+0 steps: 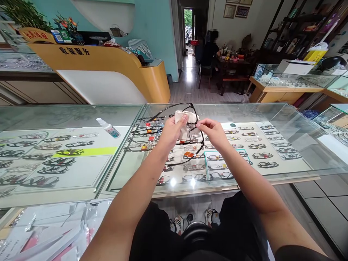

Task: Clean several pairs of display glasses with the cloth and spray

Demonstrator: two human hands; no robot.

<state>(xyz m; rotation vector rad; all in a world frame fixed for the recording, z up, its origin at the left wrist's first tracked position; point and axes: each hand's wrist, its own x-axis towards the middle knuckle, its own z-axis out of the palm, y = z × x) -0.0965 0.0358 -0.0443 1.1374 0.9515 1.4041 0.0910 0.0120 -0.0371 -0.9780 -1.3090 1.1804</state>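
Observation:
A pair of black-framed eyeglasses (203,139) is held in the air above the glass display case, turned on its side with both temples pointing left. An orange label sits near the lower temple. My left hand (174,127) pinches a pale cleaning cloth (187,116) against one lens, the thumb on top. Part of that lens is hidden by the cloth. My right hand (213,131) grips the frame near the bridge between thumb and fingertips.
A white spray bottle (108,128) lies on the glass top to the left. Rows of eyeglasses (262,156) show inside the case. Plastic-wrapped papers (51,232) lie at the lower left. Beyond are a yellow cashier counter (152,78) and a seated person (210,54).

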